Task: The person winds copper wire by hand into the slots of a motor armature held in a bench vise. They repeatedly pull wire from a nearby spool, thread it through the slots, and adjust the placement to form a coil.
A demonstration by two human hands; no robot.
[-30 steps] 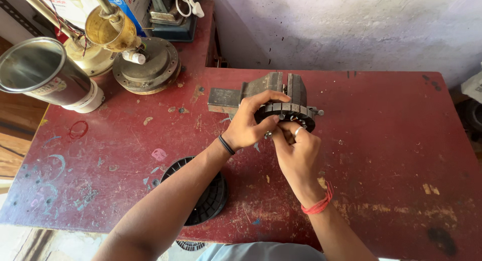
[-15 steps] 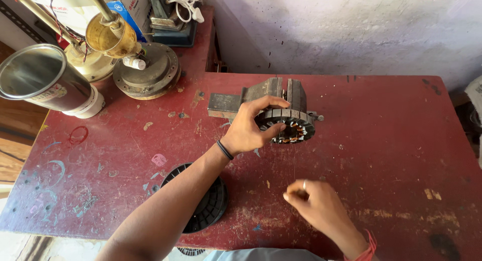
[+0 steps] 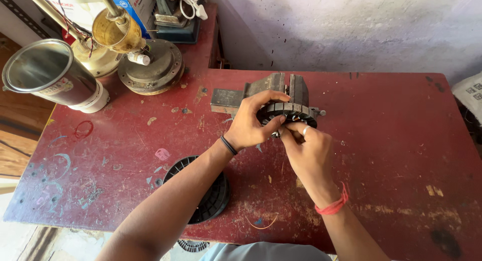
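Note:
A round dark laminated motor stator (image 3: pixel 290 112) rests against a small grey bench vise (image 3: pixel 273 88) on the red table (image 3: pixel 381 140). My left hand (image 3: pixel 251 123) grips the stator's left rim, thumb below and fingers curled over the top. My right hand (image 3: pixel 307 149), with a ring on one finger and a red thread on the wrist, touches the stator's near edge with its fingertips. Whether the right hand pinches something small there is hidden by the fingers.
A black round grille cover (image 3: pixel 206 195) lies under my left forearm at the table's near edge. At the back left stand a steel cylinder (image 3: pixel 50 75), a round metal motor housing (image 3: pixel 150 65) and a brass funnel-like part (image 3: pixel 113 32). A white wall (image 3: pixel 351 25) runs behind.
My right hand, which half a second ago had dropped to the table's near side, has come back up to the stator. My left hand has kept its grip.

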